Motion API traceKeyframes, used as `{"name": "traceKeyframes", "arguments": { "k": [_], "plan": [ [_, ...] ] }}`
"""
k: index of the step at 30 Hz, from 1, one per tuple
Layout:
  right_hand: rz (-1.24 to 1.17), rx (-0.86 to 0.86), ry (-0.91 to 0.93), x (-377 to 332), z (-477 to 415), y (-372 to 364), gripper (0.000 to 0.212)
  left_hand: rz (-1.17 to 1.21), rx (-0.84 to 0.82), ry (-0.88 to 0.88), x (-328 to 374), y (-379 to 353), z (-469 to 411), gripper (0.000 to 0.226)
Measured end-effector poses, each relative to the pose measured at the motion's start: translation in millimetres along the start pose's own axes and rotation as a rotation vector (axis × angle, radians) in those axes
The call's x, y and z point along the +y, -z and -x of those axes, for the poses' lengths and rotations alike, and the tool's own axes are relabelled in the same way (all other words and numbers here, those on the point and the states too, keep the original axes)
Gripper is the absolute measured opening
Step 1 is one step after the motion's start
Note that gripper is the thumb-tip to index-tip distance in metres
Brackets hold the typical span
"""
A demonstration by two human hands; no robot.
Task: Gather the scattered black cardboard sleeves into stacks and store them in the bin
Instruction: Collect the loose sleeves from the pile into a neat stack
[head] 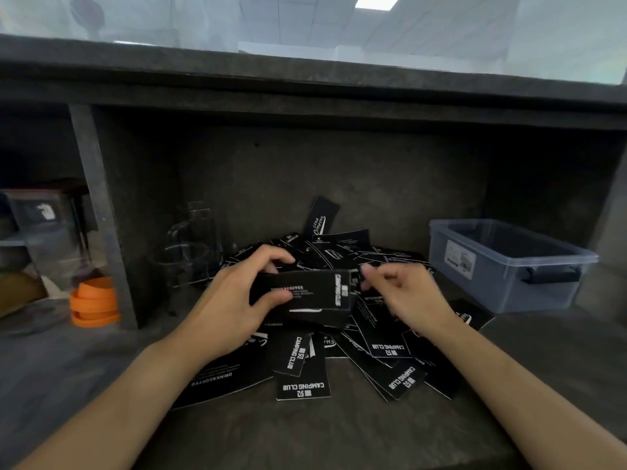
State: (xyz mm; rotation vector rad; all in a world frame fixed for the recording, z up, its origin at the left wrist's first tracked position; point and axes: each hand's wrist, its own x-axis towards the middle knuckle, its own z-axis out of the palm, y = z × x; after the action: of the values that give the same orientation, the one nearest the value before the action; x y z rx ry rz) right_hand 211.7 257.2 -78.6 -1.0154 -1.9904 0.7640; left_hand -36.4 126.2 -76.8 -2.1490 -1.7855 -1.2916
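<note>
From the head view, the left hand point(234, 300) grips a stack point(305, 295) of black sleeves, thumb point(271, 301) pressed on the near face and fingers point(271, 254) curled over the far edge, so the stack sits pinched between them, lifted just above the pile point(339, 334). The right hand point(403, 296) is at the stack's right end, fingers half curled and close together, fingertips touching or just beside that end; whether they actually pinch it, I cannot tell, the hand is blurred. The stack is flat, rectangular, matte black card with white print: "DRINK&COFFEE" reads on its face, with smaller lines below it too fine to read, and a sideways block of text near its right end. Beneath both hands the pile of loose sleeves sprawls across the middle of the shelf point(101, 368), overlapping at all angles, some reaching back to the rear wall, one leaning upright against it. Several near ones read "CAMPING CLUB" with a small logo, one more "DRINK&COFFEE". The bin point(509, 262), clear bluish plastic with a dark handle and a small label on its side, stands at the shelf's right edge, near the pile. Glass jars point(190, 252) stand at the pile's left, and orange lids point(95, 301) are stacked at the far left.
</note>
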Motion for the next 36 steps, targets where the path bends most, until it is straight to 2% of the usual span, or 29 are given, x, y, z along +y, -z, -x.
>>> {"name": "traceKeyframes", "arguments": {
  "k": [1, 2, 3, 6, 9, 12, 15, 17, 20, 22, 23, 26, 29, 31, 35, 36],
  "plan": [
    [0.098, 0.142, 0.079, 5.9, -5.0, 2.3, 0.027, 0.000, 0.028, -0.024, -1.8, 2.7, -0.9, 0.034],
    [0.167, 0.212, 0.147, 10.5, -9.6, 4.5, 0.019, -0.002, 0.040, -0.048, -4.4, 4.9, -1.7, 0.032],
    [0.270, 0.204, 0.200, 12.9, -14.6, 6.3, 0.026, -0.007, 0.039, -0.061, -6.9, 6.3, -1.9, 0.030],
    [0.603, -0.102, 0.266, 16.5, -36.2, 7.0, 0.080, -0.019, 0.061, -0.051, -11.0, 7.2, -2.1, 0.035],
    [0.723, -0.237, 0.316, 14.1, -60.3, -4.0, 0.094, -0.005, 0.121, -0.056, -10.7, 10.5, -3.0, 0.042],
    [0.774, -0.214, 0.266, 14.5, -72.7, -23.0, 0.082, -0.122, -0.038, -0.045, -18.8, 10.0, -0.9, 0.048],
    [0.985, -0.073, 0.414, 12.5, -73.2, -34.7, 0.056, -0.228, -0.252, 0.042, -27.2, 4.3, 3.0, 0.059],
    [1.048, -0.027, 0.528, 12.5, -74.6, -33.1, 0.044, -0.204, -0.249, 0.069, -27.1, 3.1, 2.1, 0.062],
    [0.917, 0.090, 0.635, 19.1, -70.2, -23.3, 0.033, -0.129, -0.141, 0.071, -19.6, 3.2, 1.0, 0.055],
    [0.711, 0.168, 0.691, 23.5, -65.5, -7.1, 0.030, -0.078, -0.113, 0.079, -17.0, 4.0, 1.5, 0.046],
    [0.592, 0.147, 0.694, 25.5, -63.1, 1.8, 0.030, -0.061, -0.111, 0.084, -16.7, 4.9, 1.6, 0.042],
    [0.303, -0.083, 0.500, 27.3, -55.0, 22.1, 0.036, -0.032, -0.125, 0.100, -17.9, 9.4, 1.3, 0.036],
    [0.279, -0.190, 0.292, 32.4, -53.9, 23.3, 0.054, -0.018, -0.153, 0.117, -18.5, 10.4, 2.1, 0.035],
    [0.148, -0.269, 0.162, 33.6, -54.5, 19.7, 0.062, -0.019, -0.164, 0.125, -19.2, 9.1, 2.8, 0.034],
    [-0.391, -0.342, -0.042, 25.2, -54.2, 17.7, 0.042, -0.018, -0.128, 0.133, -21.5, 9.8, 0.8, 0.037],
    [-0.434, -0.337, -0.056, 23.2, -53.0, 15.4, 0.038, -0.006, -0.122, 0.139, -21.3, 10.2, 0.2, 0.038]
  ]
}}
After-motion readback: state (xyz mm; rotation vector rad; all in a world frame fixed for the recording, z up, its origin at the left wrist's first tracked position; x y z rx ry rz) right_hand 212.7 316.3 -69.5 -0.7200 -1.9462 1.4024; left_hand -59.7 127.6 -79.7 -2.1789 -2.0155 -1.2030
